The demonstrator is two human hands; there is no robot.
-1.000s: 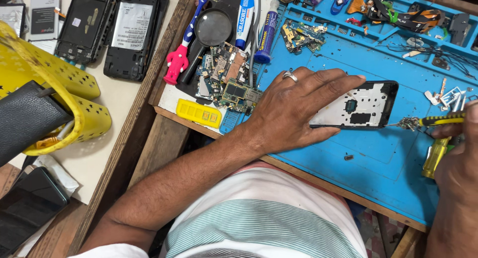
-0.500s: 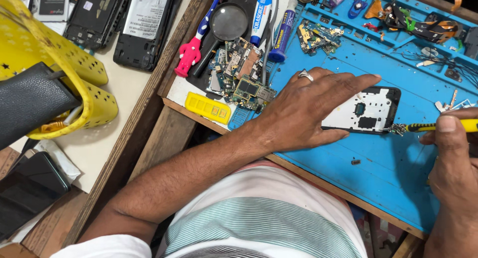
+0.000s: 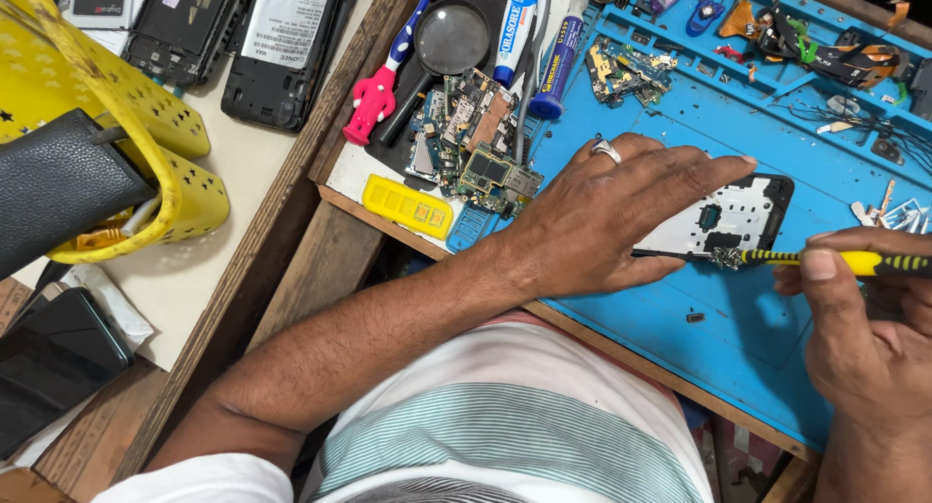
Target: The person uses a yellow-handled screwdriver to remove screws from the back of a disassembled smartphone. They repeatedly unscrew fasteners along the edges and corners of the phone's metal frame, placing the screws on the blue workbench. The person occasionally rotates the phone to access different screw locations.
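Far left: yellow basket (image 3: 184,187); circuit boards (image 3: 476,149) at the edge of the blue mat (image 3: 738,338). Left hand (image 3: 621,217) lies flat, fingers spread, pinning the phone frame (image 3: 743,217) to the surface. Right hand (image 3: 864,318) pinches a yellow screwdriver (image 3: 854,262), tip at the frame's lower edge. Judged: screw work; next needs steady tip seating.

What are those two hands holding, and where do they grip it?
The right hand grips a yellow-and-black screwdriver by its handle. The left hand lies flat on an opened phone frame, pinning it to the blue mat.
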